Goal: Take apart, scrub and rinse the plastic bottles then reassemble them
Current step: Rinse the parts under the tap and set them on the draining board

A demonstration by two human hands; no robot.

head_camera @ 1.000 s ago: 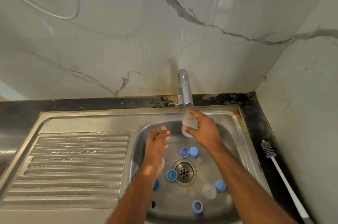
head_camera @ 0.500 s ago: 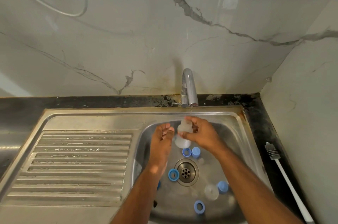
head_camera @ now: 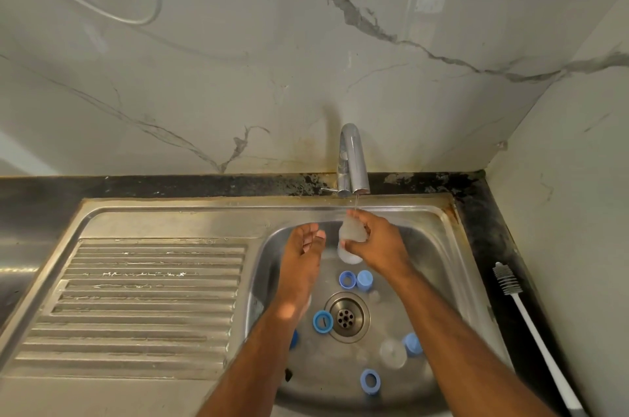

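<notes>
Both forearms extend forward; the left hand (head_camera: 301,254) hangs relaxed with loosely curled fingers, while the right hand (head_camera: 377,241) curls in a grip.

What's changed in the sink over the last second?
Little: the right hand keeps its grip on the clear bottle under the tap; a thin trickle of water now shows. The left hand still hovers open beside it. The blue rings and caps in the sink and the brush stayed put.
</notes>
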